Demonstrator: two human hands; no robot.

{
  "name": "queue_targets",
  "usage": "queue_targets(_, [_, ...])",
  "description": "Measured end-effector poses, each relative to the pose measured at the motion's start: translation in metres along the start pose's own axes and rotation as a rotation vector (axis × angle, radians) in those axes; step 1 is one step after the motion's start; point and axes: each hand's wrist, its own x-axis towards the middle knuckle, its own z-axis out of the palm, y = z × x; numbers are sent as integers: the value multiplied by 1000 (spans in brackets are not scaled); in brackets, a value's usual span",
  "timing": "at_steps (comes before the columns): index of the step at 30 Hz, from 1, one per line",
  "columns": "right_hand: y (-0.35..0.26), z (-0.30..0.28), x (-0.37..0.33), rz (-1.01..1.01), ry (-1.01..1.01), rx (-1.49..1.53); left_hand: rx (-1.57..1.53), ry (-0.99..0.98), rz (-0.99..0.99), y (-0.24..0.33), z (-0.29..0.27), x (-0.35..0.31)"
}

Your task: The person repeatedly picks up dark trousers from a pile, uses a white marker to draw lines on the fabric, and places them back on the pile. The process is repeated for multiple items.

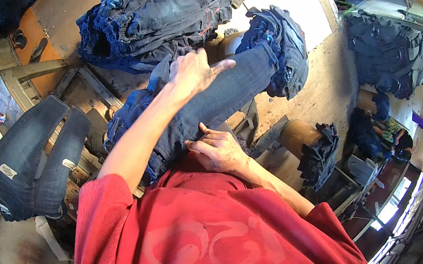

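Note:
A dark blue pair of jeans stretches across in front of me, one leg running toward the right and bunched denim at its left end. At its far edge is my left hand, fingers curled over the cloth and thumb sticking out to the right. My right hand grips the near edge close to my red shirt, its fingers bent against the denim. Part of the left hand's fingers is hidden. Under the far right end of the leg hangs a bundle of bunched jeans.
A large heap of dark jeans lies beyond my hands. Faded jeans drape over a wooden frame at the left. At right stand a tan cylinder with dark cloth and another denim pile. Other people sit at the edges.

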Motion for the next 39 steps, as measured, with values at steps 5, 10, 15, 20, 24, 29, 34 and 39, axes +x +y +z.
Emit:
queue_targets(5, [7,-15,13,-24,140,-46,-144,-159,163,-28,18,48])
queue_targets(10, [34,-46,34,288,299,-396,-203,-55,190,-37,24,52])
queue_targets(15, [63,-44,58,263,247,-402,-257,38,234,-35,24,52])
queue_targets(20, [52,-49,30,336,107,-390,-258,40,200,-35,24,49])
queue_targets(24, [45,-52,16,274,256,-345,-185,58,214,-34,25,49])
queue_targets(29, [53,-48,32,299,244,-343,-203,89,224,-36,28,50])
queue_targets(34, [42,-56,22,244,240,-416,-222,129,230,-37,32,49])
queue_targets(39, [45,-55,17,412,139,-304,-184,118,228,-35,30,49])
